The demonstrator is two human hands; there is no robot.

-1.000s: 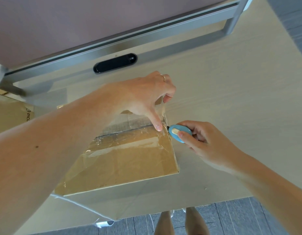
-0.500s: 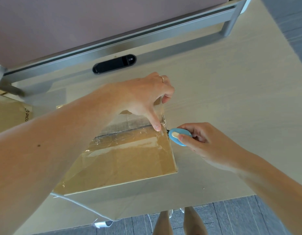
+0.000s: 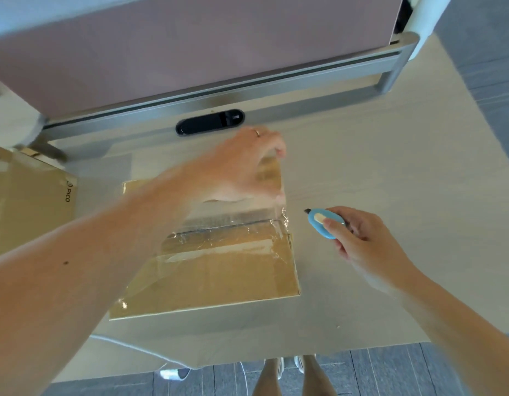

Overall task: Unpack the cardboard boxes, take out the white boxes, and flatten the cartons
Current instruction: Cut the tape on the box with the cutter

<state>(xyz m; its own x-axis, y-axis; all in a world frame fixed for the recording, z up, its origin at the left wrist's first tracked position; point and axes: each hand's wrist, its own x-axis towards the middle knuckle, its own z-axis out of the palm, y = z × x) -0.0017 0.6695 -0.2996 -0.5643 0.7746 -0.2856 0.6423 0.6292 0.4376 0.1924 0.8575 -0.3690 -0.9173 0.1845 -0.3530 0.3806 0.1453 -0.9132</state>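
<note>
Left hand [image 3: 241, 167]: blurred, shifted from the seam toward 12 o'clock, curled over my carton [image 3: 219, 270] flap.
Right hand [image 3: 361, 241]: pinching blue cutter [image 3: 323, 222], pulled clear at 3 o'clock.
Carton: on counter [image 3: 390, 167].

I'm seeing bright, even light across the pale wooden table [image 3: 390, 172], glare sparkling off the clear tape [image 3: 236, 238] on the brown cardboard box [image 3: 224, 275], left hand [image 3: 244, 167] smeared with blur, silver metal rail [image 3: 276, 90] bowed by the wide lens
</note>
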